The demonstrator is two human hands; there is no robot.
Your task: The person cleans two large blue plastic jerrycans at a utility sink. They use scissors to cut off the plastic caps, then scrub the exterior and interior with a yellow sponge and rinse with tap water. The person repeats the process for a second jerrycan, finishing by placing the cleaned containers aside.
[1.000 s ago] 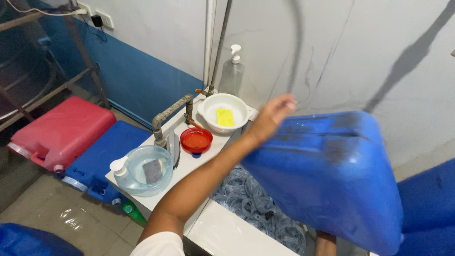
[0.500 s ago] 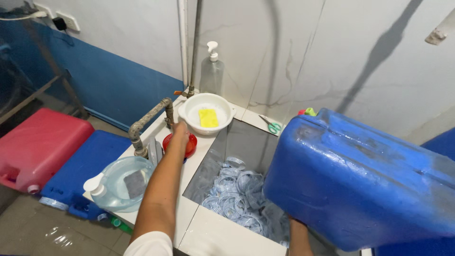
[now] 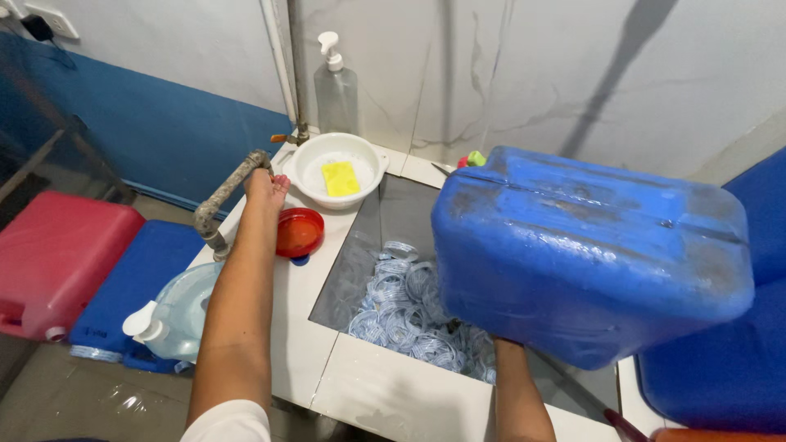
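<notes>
My left hand (image 3: 264, 190) reaches to the end of a rusty metal tap pipe (image 3: 223, 200) above the white tiled counter (image 3: 372, 393), fingers resting on it. Beside the hand sits a red funnel (image 3: 299, 232). My right hand is hidden under a large blue jerrycan (image 3: 589, 254), which it holds up tilted over a square basin (image 3: 385, 221); only the forearm shows. Several pale blue ring seals (image 3: 405, 307) lie in the basin.
A white bowl (image 3: 315, 168) with a yellow sponge (image 3: 340, 178) stands at the back by a clear pump bottle (image 3: 336, 90). On the floor left lie a red jerrycan (image 3: 57, 258), a blue jerrycan (image 3: 135, 282) and a round clear water jug (image 3: 176, 315). More blue containers (image 3: 737, 360) stand right.
My left hand has left the blue jerrycan and moved to the tap pipe. The jerrycan has swung right and now hangs over the basin on my right hand alone.
</notes>
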